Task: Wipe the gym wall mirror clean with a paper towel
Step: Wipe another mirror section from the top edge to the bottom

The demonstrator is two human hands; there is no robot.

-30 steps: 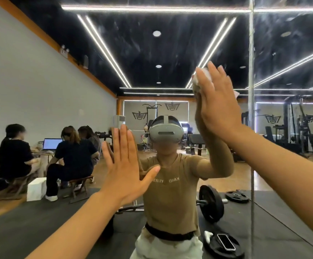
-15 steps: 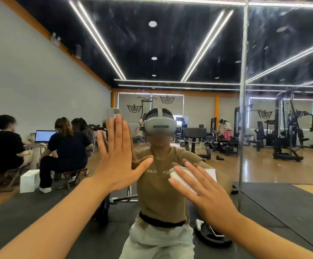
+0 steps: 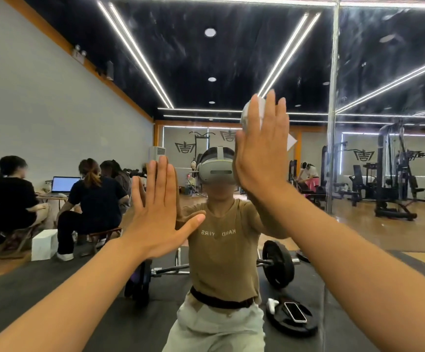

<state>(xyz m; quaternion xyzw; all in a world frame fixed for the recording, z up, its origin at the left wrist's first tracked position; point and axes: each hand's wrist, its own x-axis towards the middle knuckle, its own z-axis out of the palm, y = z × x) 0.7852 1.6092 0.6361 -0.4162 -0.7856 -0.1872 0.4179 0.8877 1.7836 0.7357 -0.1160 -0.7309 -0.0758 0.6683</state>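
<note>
Pressing paper towel [image 3: 250,115] under right hand [image 3: 263,153]

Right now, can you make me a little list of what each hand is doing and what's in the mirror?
left hand: flat on the mirror, fingers straight, holding nothing
right hand: presses a paper towel against the glass with straight fingers
smudges: streaks show high up on the glass
reflected floor: barbell, phone on a weight plate

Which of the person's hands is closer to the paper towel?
The right. The right hand presses the paper towel flat against the mirror with straight fingers. The left hand lies flat on the glass lower and to the left, apart from it.
</note>
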